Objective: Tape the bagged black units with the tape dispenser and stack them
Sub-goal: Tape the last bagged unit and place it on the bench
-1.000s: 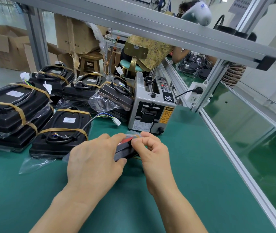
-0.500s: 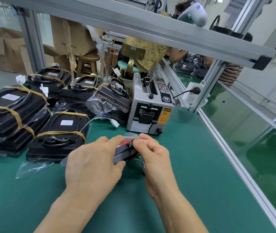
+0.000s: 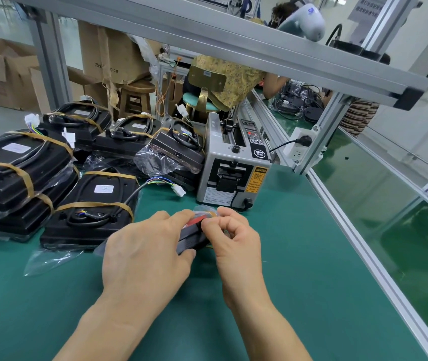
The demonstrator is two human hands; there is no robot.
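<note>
— What were the hands doing?

— Both were on one bagged black unit (image 3: 194, 234), out in the middle of the green tabletop (image 3: 299, 269), just in front of the tape dispenser (image 3: 232, 173). The left hand (image 3: 145, 259) lay over the unit's near end with fingers and thumb curled round it, gripping it. The right hand (image 3: 233, 241) had its fingertips bent onto the far end, pinching at the plastic there, where a red patch showed through the bag.

— Any tape on it?

— I couldn't tell; the hands covered most of it.

— And the dispenser?

— It was a grey box standing toward the back of the tabletop, with a yellow caution sticker on its front and a black knob at the lower corner.

— Where were the other units?

— Along the left side. A taped unit (image 3: 90, 204) lay flat just left of the left hand, two brown tape bands across it, a white label on top, and coloured wires running to a white plug (image 3: 177, 191). Farther left at the edge, a stack of taped units (image 3: 17, 175) sat two high. More units (image 3: 127, 134) crowded the back left corner, one leaning against the dispenser.

— Anything else?

— A white power socket (image 3: 300, 147) on the frame post (image 3: 325, 126) right of the dispenser, with a black plug in it.
</note>
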